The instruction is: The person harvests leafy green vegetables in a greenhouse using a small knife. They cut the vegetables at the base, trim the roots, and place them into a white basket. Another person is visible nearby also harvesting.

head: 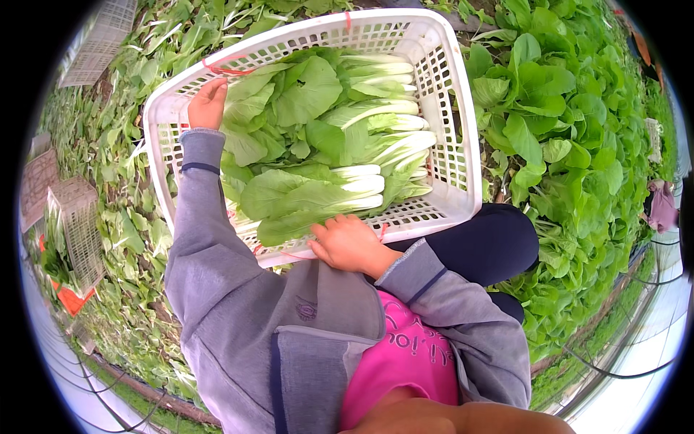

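Note:
A white plastic crate (pixel 442 203) with slotted walls stands before me. Bok choy (pixel 374 125) lies in it on its side, most of the white stems toward the right wall and the leaves toward the left. Over the leaves at the crate's left end is my left hand (pixel 207 103), its fingers curled near a red tie (pixel 230 69) on the far rim. Whether those fingers pinch anything is hidden. My right hand (pixel 349 244) lies across the near rim, its fingertips by the leaves of the nearest bunch (pixel 320 195). Its grip is not plain.
Growing leafy greens (pixel 569 125) fill the right side. Loose leaves (pixel 124 233) cover the ground at left, where a tipped crate (pixel 78 228) and another pale crate (pixel 100 46) stand. My dark-trousered knee (pixel 488 244) is beside the crate's near right corner.

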Action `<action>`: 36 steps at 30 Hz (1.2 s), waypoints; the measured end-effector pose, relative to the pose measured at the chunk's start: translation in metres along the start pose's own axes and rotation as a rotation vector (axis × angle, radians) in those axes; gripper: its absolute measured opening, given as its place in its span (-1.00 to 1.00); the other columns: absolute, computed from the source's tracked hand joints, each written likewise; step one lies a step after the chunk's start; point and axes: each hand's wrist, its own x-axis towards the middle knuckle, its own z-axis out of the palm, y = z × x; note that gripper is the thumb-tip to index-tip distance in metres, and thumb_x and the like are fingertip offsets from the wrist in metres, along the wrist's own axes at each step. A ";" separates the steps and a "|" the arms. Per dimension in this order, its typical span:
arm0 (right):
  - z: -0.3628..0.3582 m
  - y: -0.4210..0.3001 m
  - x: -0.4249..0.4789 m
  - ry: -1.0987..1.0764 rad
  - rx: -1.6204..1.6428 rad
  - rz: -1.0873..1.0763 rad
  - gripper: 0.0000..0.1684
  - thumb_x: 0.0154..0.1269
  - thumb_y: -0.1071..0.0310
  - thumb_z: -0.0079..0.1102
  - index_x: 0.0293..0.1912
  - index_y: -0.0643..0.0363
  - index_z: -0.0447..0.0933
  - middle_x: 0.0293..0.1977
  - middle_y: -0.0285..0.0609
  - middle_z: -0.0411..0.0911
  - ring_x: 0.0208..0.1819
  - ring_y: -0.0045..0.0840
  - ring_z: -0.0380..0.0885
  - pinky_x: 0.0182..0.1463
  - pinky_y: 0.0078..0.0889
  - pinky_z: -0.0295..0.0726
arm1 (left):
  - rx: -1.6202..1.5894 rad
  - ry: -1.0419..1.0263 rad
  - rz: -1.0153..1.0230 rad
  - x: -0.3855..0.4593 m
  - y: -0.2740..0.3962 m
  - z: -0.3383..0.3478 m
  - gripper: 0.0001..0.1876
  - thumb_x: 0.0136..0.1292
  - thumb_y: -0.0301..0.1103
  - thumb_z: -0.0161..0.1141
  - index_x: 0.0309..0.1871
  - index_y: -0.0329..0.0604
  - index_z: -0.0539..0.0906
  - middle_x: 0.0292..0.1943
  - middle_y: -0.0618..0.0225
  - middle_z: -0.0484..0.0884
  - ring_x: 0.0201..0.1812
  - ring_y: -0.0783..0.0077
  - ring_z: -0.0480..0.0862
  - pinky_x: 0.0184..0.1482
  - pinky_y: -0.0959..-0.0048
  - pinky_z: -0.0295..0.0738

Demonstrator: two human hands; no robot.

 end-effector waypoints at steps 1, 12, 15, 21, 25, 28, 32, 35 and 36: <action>0.001 -0.002 0.001 0.017 0.020 0.001 -0.60 0.31 0.06 -0.07 -0.18 0.21 0.49 -0.45 -0.05 0.53 -0.32 -0.18 0.52 -0.21 -0.14 0.47 | 0.156 0.027 -0.001 0.018 -0.034 -0.014 -0.76 0.29 -0.27 0.12 -0.04 -0.06 0.65 -0.16 0.31 0.68 -0.07 0.38 0.61 0.05 0.45 0.43; -0.003 0.003 0.007 0.057 0.070 0.069 -0.61 0.27 0.08 -0.05 -0.41 0.23 0.49 -0.51 0.00 0.53 -0.38 -0.15 0.52 -0.24 -0.13 0.48 | 0.788 -0.060 0.259 -0.046 -0.064 0.000 -0.70 0.35 -0.13 -0.09 -0.10 -0.06 0.60 -0.28 0.19 0.62 -0.11 0.13 0.54 0.09 0.16 0.31; -0.002 0.002 0.008 0.061 0.068 0.072 -0.61 0.27 0.09 -0.06 -0.41 0.23 0.49 -0.51 0.01 0.53 -0.38 -0.16 0.52 -0.24 -0.13 0.48 | 0.768 -0.138 0.260 -0.066 -0.057 -0.014 -0.69 0.35 -0.16 -0.09 -0.30 -0.15 0.60 -0.40 0.18 0.57 -0.27 0.10 0.53 -0.11 0.14 0.34; -0.004 0.000 0.009 0.052 0.064 0.083 -0.61 0.26 0.09 -0.06 -0.41 0.23 0.49 -0.50 0.02 0.54 -0.38 -0.17 0.53 -0.24 -0.15 0.48 | 0.648 -0.068 0.450 -0.081 -0.055 -0.017 -0.75 0.29 -0.22 0.03 -0.35 -0.19 0.60 -0.49 0.19 0.52 -0.41 0.07 0.52 -0.33 0.18 0.37; -0.004 0.000 0.009 0.075 0.062 0.083 -0.61 0.26 0.09 -0.05 -0.42 0.24 0.49 -0.49 0.03 0.54 -0.38 -0.17 0.53 -0.24 -0.15 0.48 | 0.261 0.168 0.013 -0.050 -0.065 -0.014 -0.75 0.31 -0.23 0.07 -0.08 -0.15 0.61 -0.08 0.01 0.56 -0.16 0.13 0.60 0.00 0.32 0.46; -0.003 -0.001 0.010 0.076 0.052 0.075 -0.61 0.26 0.10 -0.05 -0.43 0.24 0.49 -0.50 0.03 0.54 -0.38 -0.16 0.53 -0.26 -0.14 0.48 | 0.510 0.294 0.190 -0.014 -0.088 -0.018 -0.62 0.35 -0.12 -0.03 0.12 -0.08 0.51 0.04 -0.08 0.49 -0.02 0.08 0.56 0.10 0.30 0.39; 0.000 0.004 0.009 0.079 0.061 0.080 -0.62 0.25 0.10 -0.04 -0.44 0.24 0.49 -0.50 0.03 0.54 -0.40 -0.16 0.53 -0.28 -0.14 0.49 | 0.693 -0.165 -0.099 -0.011 -0.073 -0.010 -0.52 0.38 0.05 -0.21 0.17 -0.01 0.47 -0.02 -0.04 0.51 0.03 -0.02 0.51 0.09 0.23 0.39; -0.001 0.003 0.009 0.067 0.084 0.076 -0.66 0.24 0.12 -0.01 -0.41 0.23 0.48 -0.52 0.02 0.51 -0.41 -0.15 0.52 -0.26 -0.14 0.49 | 0.841 -0.118 -0.142 -0.034 -0.058 -0.019 -0.55 0.37 0.06 -0.18 0.01 0.01 0.58 -0.13 0.09 0.55 -0.13 0.00 0.57 -0.06 0.15 0.46; -0.004 0.004 0.008 0.078 0.079 0.091 -0.66 0.24 0.12 -0.01 -0.41 0.22 0.48 -0.52 0.02 0.51 -0.41 -0.15 0.52 -0.26 -0.15 0.49 | 0.888 -0.023 -0.029 -0.046 -0.052 -0.012 -0.58 0.35 0.06 -0.13 -0.14 0.03 0.65 -0.23 0.19 0.57 -0.28 0.06 0.61 -0.21 0.11 0.47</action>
